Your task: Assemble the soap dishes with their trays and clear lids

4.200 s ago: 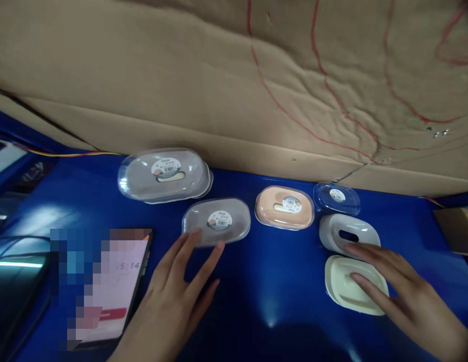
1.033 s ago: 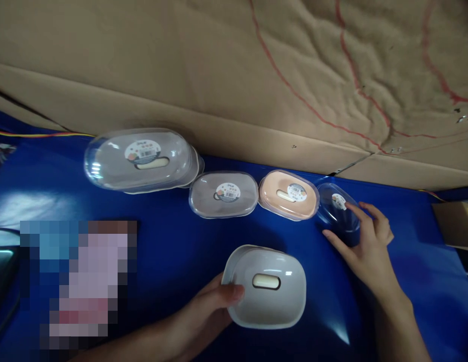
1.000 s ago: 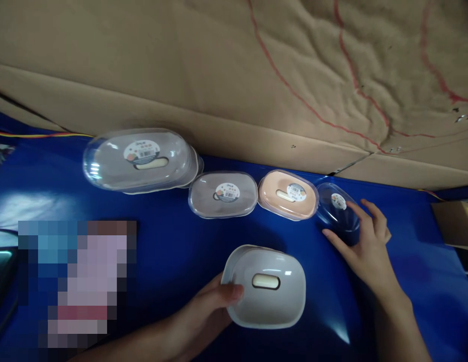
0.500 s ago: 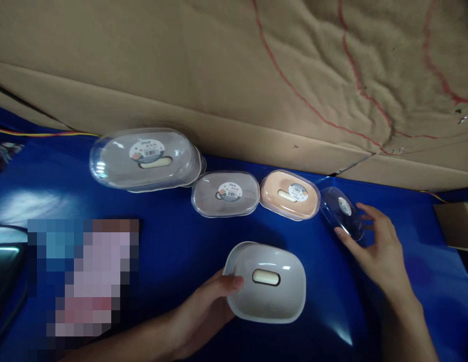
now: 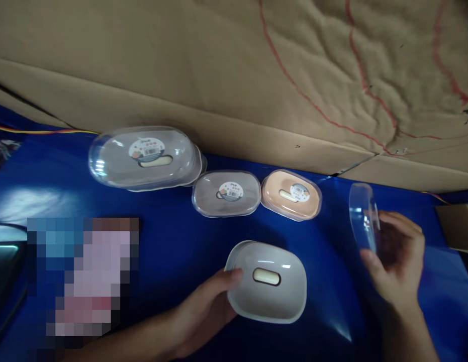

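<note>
My left hand grips the left edge of a grey soap box base, its thumb over the rim. The base has a cream oval piece in the middle of its floor. Off to the right, my right hand holds a clear lid by its edge, tipped up on its side and apart from the base. Behind them stand a peach box and a grey box, both under clear lids with round labels. A larger lidded grey box is farther left.
Brown paper with red lines covers the wall behind the blue table surface. A blurred-out flat item lies at left, near a dark object. A cardboard box is at the right edge.
My right hand has lifted the clear lid to the right and turned it from lying near the table to nearly upright. My left hand and the grey base have hardly moved.
</note>
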Demonstrator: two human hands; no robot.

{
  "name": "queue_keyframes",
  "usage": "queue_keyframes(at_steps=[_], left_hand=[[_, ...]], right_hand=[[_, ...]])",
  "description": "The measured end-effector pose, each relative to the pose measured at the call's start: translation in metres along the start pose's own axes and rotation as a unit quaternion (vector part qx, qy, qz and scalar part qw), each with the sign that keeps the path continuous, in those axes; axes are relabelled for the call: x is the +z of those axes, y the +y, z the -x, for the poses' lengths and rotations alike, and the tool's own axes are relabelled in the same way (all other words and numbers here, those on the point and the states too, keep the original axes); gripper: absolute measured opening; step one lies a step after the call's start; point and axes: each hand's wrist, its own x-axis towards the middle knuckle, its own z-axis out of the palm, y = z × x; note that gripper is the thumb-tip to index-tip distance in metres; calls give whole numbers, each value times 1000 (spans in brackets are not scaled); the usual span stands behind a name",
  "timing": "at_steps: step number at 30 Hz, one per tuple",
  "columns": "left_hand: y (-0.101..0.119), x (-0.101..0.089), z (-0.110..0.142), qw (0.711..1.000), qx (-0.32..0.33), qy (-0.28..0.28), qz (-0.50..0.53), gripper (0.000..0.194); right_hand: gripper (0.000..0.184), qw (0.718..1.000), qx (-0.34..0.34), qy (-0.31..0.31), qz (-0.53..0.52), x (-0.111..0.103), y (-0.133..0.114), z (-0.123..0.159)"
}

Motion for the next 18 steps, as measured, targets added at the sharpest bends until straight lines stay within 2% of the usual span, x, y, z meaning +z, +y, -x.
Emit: queue_keyframes(at_steps=[2,6,8,18], left_hand=[[-3,-3,0,1000,6,-10,5,62],[-1,1,-3,998,37,-48,1,62],[1,5,-4,998,40,-57,-6,62],[-1,7,-2,998,29,-32,-43,66]], right_hand=[[72,997,-62,-21,-52,4,-20,10],[79,966,-163,-171,-106,23,-63,31],[80,951,-184,-213,-131,32,-76,37],[63,944,-189,-230,-146,41,-82,40]])
